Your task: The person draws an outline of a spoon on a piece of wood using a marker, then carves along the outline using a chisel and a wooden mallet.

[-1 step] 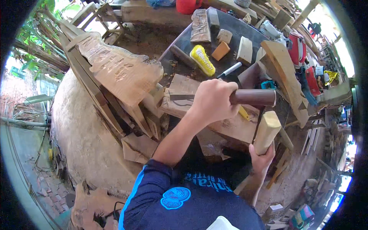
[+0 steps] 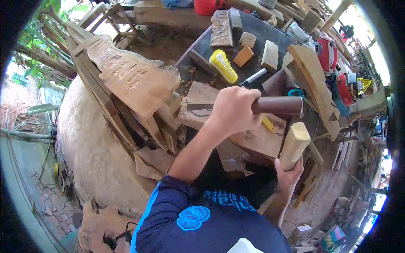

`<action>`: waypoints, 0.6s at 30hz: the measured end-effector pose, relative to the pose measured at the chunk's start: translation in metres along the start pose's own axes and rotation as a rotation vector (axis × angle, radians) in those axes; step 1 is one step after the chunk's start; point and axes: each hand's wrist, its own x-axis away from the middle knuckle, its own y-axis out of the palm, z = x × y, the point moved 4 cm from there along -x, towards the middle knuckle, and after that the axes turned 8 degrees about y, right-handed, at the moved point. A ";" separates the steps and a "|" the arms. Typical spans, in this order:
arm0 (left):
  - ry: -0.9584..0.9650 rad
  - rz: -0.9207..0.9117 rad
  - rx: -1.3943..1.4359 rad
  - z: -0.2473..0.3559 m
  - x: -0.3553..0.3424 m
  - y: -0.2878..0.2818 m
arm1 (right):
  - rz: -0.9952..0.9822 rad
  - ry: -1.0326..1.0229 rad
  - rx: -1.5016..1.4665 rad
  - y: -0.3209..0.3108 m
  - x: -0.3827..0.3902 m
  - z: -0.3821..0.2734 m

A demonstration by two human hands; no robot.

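My left hand (image 2: pixel 236 107) is closed in a fist around a chisel, whose round dark brown handle (image 2: pixel 279 106) sticks out to the right. Its working end is mostly hidden by the fist. Below lies a light wooden board (image 2: pixel 257 141) with dark marks, and a small yellow tool (image 2: pixel 268 124) rests on it. Lower right, my right hand (image 2: pixel 289 173) grips a pale wooden mallet (image 2: pixel 294 145), its squared end raised. The mallet and the chisel handle are a short gap apart.
On the dark tabletop (image 2: pixel 249 36) lie a yellow brush (image 2: pixel 223 66), a marker (image 2: pixel 255 76), an orange block (image 2: pixel 243 55) and several wood pieces. A carved slab (image 2: pixel 130 76) leans at the left beside a large rounded mound (image 2: pixel 86 139). A tall plank (image 2: pixel 311 80) stands at the right.
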 end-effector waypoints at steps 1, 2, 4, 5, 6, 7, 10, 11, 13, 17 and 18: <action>-0.006 0.014 0.011 -0.003 0.002 0.000 | 0.015 0.001 0.000 0.000 0.001 0.002; -0.009 0.030 0.025 -0.005 0.002 0.000 | 0.033 0.000 0.003 -0.001 0.001 0.003; -0.009 0.025 0.028 -0.006 0.002 0.000 | 0.046 -0.026 0.013 -0.001 0.000 0.003; -0.007 0.018 0.028 -0.005 0.002 -0.001 | 0.060 -0.054 0.022 -0.001 0.000 0.003; -0.006 0.010 0.028 -0.004 0.003 -0.001 | 0.059 -0.053 0.023 -0.001 0.000 0.004; -0.008 0.010 0.026 -0.003 0.003 -0.001 | 0.059 -0.046 0.007 -0.002 0.000 0.006; 0.019 -0.033 0.026 0.000 0.004 0.001 | 0.078 -0.068 0.019 -0.003 -0.003 0.010; 0.020 -0.042 0.028 0.000 0.003 0.001 | 0.099 -0.097 0.045 -0.004 -0.002 0.010; 0.020 -0.053 0.029 0.000 0.003 0.002 | 0.108 -0.069 -0.006 -0.006 -0.002 0.012; 0.029 0.052 0.091 0.002 -0.001 -0.005 | 0.116 -0.026 -0.093 -0.012 -0.003 0.003; 0.018 0.061 0.104 0.002 -0.002 -0.006 | 0.111 -0.027 -0.093 -0.013 -0.004 -0.002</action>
